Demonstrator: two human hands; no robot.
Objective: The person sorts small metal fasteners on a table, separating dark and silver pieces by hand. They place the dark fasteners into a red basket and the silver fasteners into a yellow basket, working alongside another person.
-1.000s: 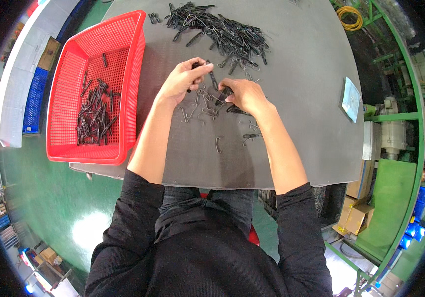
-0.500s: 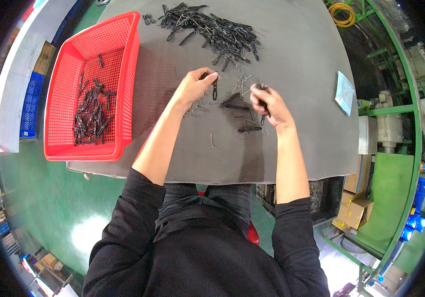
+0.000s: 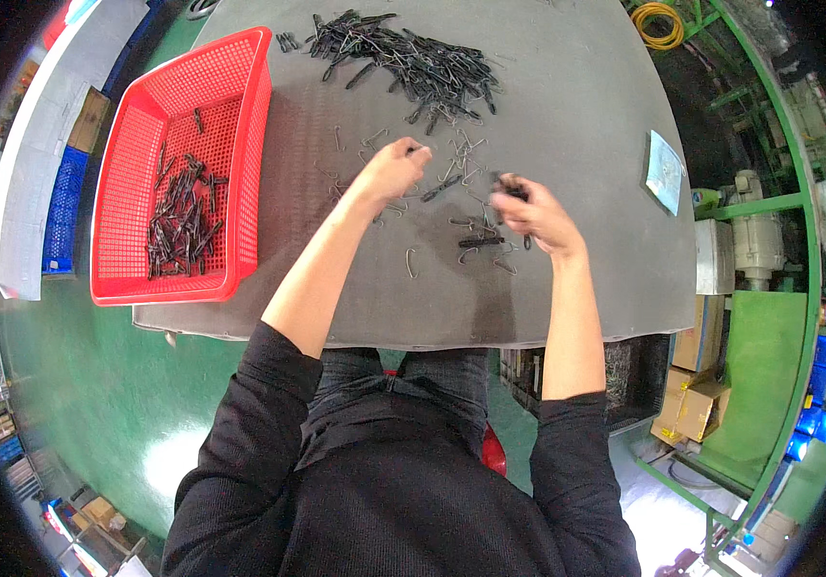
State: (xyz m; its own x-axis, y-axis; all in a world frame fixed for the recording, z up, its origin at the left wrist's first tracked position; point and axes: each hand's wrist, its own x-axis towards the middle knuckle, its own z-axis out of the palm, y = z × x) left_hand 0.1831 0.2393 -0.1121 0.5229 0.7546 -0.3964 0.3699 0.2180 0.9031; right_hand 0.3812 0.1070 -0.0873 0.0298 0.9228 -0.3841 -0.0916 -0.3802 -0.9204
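Note:
My left hand [image 3: 393, 173] is above the middle of the table, thumb and fingertips pinched together; what they hold, if anything, is too small to make out. To its right, my right hand [image 3: 540, 216] is closed around several slim black clip-like pieces [image 3: 512, 190], partly hidden by the fingers. Between the hands lie thin bent wire hooks [image 3: 466, 154] and a black piece [image 3: 442, 188]. Another dark piece [image 3: 480, 242] rests nearer me, with a single wire hook [image 3: 412, 263] to its left. A large heap of black pieces with wire hooks [image 3: 403, 62] covers the far part of the table.
A red perforated basket [image 3: 247, 192] stands at the table's left edge, with black pieces [image 3: 182, 226] inside. The grey table [image 3: 605, 279] carries a light blue packet [image 3: 664, 173] at its right side. Green metal framing [image 3: 769, 213] runs along the right.
The black piece that hung from my left fingers no longer shows there. Both hands have shifted slightly, the right one a little to the right, still closed around black pieces.

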